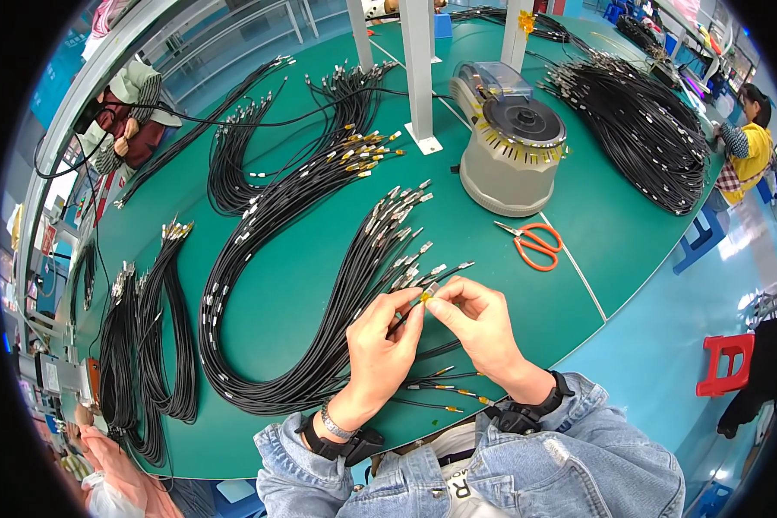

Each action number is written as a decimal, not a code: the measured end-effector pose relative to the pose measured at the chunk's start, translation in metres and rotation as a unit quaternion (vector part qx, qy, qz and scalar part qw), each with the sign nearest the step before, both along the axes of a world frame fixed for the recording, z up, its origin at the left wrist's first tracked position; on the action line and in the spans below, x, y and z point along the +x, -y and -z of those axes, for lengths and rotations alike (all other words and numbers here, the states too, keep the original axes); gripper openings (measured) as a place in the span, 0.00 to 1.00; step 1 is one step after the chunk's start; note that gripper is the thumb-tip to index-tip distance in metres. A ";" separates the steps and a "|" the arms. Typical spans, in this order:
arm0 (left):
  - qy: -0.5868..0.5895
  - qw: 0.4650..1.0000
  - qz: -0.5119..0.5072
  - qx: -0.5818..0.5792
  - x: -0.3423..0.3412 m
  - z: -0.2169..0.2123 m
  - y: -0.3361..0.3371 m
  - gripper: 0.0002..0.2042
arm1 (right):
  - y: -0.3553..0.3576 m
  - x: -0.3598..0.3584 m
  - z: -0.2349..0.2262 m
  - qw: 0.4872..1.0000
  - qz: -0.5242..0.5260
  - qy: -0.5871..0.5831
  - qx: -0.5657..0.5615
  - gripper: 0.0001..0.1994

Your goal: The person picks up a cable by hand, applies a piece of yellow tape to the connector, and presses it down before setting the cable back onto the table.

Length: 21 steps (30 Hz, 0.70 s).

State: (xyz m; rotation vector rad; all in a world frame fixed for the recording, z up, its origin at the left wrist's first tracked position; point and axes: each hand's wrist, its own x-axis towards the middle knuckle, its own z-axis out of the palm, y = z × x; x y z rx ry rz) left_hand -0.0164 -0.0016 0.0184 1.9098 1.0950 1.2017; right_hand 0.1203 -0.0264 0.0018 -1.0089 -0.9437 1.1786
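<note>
A black cable's silvery connector end, with yellow tape point(426, 296) on it, sits between my fingertips. My left hand point(382, 342) pinches the cable just behind the connector. From the other side, the thumb and index finger of my right hand point(482, 326) are closed on the taped end. Beyond my left hand, a thick bundle of black cables point(319, 345) curves across the table, with metal connectors fanned out near my fingers. Several cable ends with yellow tape point(449, 407) lie below my hands, near the table edge.
Orange-handled scissors point(537, 245) lie beyond my right hand. Behind them stands a round tape dispenser point(511, 164) with yellow strips around its disc. Grey posts point(420, 78) rise from the green table point(483, 285). More cable bundles point(634, 129) lie around; co-workers point(745, 142) sit at the sides.
</note>
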 end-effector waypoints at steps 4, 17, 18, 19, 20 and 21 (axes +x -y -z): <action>-0.004 1.000 -0.002 0.003 0.000 0.001 0.001 0.10 | 0.000 0.000 0.000 1.000 0.001 -0.003 -0.004 0.06; 0.011 1.000 0.002 -0.014 0.001 0.001 0.002 0.06 | 0.000 0.001 0.001 1.000 0.000 0.001 -0.011 0.06; 0.010 1.000 0.002 -0.013 0.001 0.001 0.002 0.06 | 0.000 0.001 0.001 1.000 -0.001 0.002 -0.012 0.06; 0.010 1.000 0.003 -0.012 0.001 0.001 0.002 0.06 | 0.000 0.001 0.001 1.000 0.000 0.002 -0.012 0.06; 0.010 1.000 0.004 -0.013 0.001 0.000 0.002 0.06 | 0.000 0.001 0.001 1.000 0.000 0.000 -0.012 0.06; 0.006 1.000 0.004 -0.013 0.001 0.000 0.002 0.06 | 0.000 0.001 0.001 1.000 0.000 -0.002 -0.012 0.06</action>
